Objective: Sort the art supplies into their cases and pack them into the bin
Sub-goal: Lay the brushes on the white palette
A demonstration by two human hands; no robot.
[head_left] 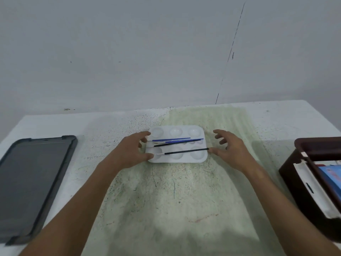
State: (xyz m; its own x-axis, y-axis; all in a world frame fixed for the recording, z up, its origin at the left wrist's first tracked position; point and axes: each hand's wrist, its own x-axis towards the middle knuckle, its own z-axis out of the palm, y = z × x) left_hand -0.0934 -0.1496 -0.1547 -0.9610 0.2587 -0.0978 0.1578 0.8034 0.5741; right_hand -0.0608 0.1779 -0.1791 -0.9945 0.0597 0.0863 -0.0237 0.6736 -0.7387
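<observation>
A white six-well paint palette (186, 160) lies on the green mat in the middle of the table. Two blue-handled brushes (171, 139) and a black one (177, 144) lie lengthwise along its middle. Another black brush (186, 151) lies across the near wells. My left hand (129, 152) is at the palette's left edge, thumb touching the near left corner and forefinger by the far left corner. My right hand (234, 152) is at the right edge with its thumb at the black brush's end. Its fingers are spread and off the palette.
A dark brown bin (302, 182) stands at the right table edge, holding a white case (313, 189) and something blue. A flat dark grey case (27, 182) lies at the left. The stained green mat (184, 200) covers the table's middle, with a wall close behind.
</observation>
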